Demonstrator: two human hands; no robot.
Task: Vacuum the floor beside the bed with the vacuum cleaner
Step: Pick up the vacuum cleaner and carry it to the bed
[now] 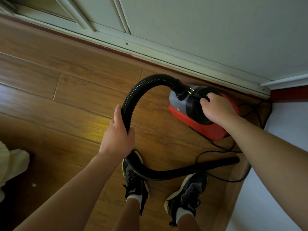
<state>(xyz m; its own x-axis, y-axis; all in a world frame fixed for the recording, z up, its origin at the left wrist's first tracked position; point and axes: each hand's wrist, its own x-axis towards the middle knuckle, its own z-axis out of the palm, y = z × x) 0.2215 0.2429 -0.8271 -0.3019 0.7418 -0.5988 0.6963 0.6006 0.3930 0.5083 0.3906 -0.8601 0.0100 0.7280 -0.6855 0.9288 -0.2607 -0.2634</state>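
Brown wood-plank floor [66, 97] fills the left and centre of the frame, edged along the top by a red-brown skirting [83, 41] and a white track [150, 52]. The red-and-black vacuum [200, 126] sits right of centre, close to the skirting. The right hand [216, 109] curls over its top handle. The left hand [117, 134], well apart at centre, grips the black hose [150, 80], which arcs down across one shoe [135, 180]. A black cord [218, 151] trails at lower right (pale cloth [10, 162] at the left edge).
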